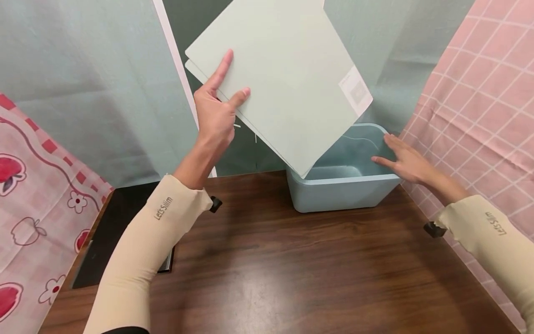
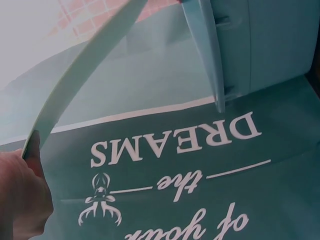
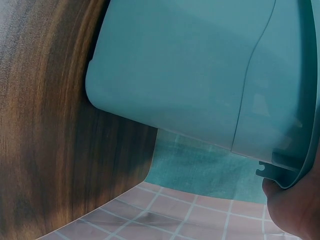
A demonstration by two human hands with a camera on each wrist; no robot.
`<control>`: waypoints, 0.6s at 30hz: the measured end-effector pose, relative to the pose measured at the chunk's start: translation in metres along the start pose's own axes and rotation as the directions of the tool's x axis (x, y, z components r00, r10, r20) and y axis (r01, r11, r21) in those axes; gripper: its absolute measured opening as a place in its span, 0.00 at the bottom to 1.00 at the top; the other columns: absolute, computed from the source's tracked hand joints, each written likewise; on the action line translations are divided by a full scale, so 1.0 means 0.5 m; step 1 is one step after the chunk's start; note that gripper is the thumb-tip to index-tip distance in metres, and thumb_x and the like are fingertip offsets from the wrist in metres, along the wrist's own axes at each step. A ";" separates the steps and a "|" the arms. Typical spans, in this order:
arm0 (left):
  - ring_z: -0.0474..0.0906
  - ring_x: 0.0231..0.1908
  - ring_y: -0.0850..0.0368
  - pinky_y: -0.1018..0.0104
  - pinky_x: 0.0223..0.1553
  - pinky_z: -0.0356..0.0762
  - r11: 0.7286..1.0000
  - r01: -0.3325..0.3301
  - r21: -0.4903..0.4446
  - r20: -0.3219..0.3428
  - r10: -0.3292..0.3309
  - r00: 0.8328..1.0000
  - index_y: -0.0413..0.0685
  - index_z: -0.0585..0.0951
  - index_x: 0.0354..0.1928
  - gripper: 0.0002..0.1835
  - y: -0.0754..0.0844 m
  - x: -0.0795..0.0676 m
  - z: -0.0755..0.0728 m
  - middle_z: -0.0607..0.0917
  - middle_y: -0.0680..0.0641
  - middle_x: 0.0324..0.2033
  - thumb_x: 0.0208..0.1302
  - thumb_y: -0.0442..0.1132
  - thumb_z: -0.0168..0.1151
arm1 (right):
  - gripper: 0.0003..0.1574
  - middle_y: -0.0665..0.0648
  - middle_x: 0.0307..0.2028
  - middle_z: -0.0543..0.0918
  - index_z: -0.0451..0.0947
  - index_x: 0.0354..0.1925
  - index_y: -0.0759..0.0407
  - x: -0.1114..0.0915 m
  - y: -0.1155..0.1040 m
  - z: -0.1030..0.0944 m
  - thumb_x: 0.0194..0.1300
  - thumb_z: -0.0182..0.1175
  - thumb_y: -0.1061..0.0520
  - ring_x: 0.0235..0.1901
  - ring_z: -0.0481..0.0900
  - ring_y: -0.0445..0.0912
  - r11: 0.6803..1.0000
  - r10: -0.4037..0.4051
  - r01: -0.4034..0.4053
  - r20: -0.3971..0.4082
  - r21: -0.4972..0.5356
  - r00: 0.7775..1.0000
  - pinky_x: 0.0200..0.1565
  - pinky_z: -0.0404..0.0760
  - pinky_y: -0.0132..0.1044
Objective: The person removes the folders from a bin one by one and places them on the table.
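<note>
My left hand (image 1: 217, 113) grips a pale green folder (image 1: 283, 69) by its lower left edge, thumb and a finger lying across its front. Tilted and raised, the folder shows two stacked layers and a white printed label near its right corner. In the left wrist view the folder (image 2: 75, 80) appears edge-on as a thin curved strip. Its lower corner overlaps the rim of a light blue plastic bin (image 1: 342, 195) standing on the table. At the bin's right end, my right hand (image 1: 406, 160) holds the rim, the thumb reaching over it to the inside.
The brown wooden table (image 1: 267, 264) bears a black flat panel (image 1: 112, 227) at the left, partly behind my sleeve. Grey-green cloth (image 1: 83, 83) hangs behind, pink checked cloth (image 1: 492, 93) stands close on the right, and fruit-patterned cloth (image 1: 37, 199) hangs on the left.
</note>
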State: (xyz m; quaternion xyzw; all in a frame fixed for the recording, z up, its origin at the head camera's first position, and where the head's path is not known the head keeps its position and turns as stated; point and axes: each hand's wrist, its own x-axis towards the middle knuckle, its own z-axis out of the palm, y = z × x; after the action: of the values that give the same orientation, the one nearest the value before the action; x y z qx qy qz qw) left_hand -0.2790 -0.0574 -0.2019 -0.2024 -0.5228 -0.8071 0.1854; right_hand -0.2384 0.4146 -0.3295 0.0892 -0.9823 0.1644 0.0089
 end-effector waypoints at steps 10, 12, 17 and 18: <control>0.78 0.67 0.57 0.59 0.67 0.77 0.994 0.019 -0.105 0.000 -0.019 1.000 0.39 0.77 0.71 0.40 0.043 -0.014 -0.039 0.81 0.50 0.70 0.55 0.09 0.67 | 0.61 0.76 0.82 0.42 0.39 0.83 0.73 -0.001 -0.001 0.000 0.79 0.55 0.35 0.82 0.40 0.70 1.000 -0.005 0.005 -0.007 0.002 1.000 0.80 0.41 0.65; 0.78 0.66 0.54 0.58 0.67 0.77 0.994 0.025 -0.103 -0.001 -0.025 1.000 0.40 0.77 0.71 0.41 0.051 -0.015 -0.048 0.81 0.50 0.69 0.55 0.09 0.67 | 0.61 0.76 0.82 0.43 0.39 0.82 0.73 -0.002 -0.003 0.000 0.79 0.55 0.35 0.82 0.40 0.69 1.000 -0.006 0.006 -0.010 0.000 1.000 0.80 0.41 0.65; 0.78 0.67 0.52 0.57 0.68 0.76 0.995 0.033 -0.099 0.000 -0.033 0.999 0.39 0.78 0.71 0.41 0.070 -0.020 -0.076 0.81 0.49 0.69 0.54 0.08 0.66 | 0.61 0.76 0.82 0.43 0.40 0.82 0.73 -0.003 -0.007 0.001 0.79 0.55 0.35 0.82 0.40 0.69 1.000 -0.005 0.005 -0.010 -0.003 1.000 0.80 0.41 0.65; 0.77 0.67 0.51 0.57 0.68 0.76 0.994 0.036 -0.102 -0.001 -0.037 0.999 0.39 0.78 0.71 0.41 0.073 -0.021 -0.083 0.81 0.48 0.69 0.55 0.08 0.66 | 0.61 0.76 0.82 0.43 0.40 0.82 0.73 -0.002 -0.007 0.000 0.79 0.55 0.35 0.82 0.40 0.69 1.000 -0.005 0.005 -0.008 -0.002 1.000 0.80 0.41 0.65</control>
State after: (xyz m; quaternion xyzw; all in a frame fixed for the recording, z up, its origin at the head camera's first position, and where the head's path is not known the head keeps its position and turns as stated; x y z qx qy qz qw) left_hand -0.2568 -0.1085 -0.1946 -0.2007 -0.4843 -0.8363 0.1608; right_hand -0.2366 0.4115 -0.3286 0.0911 -0.9822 0.1636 0.0135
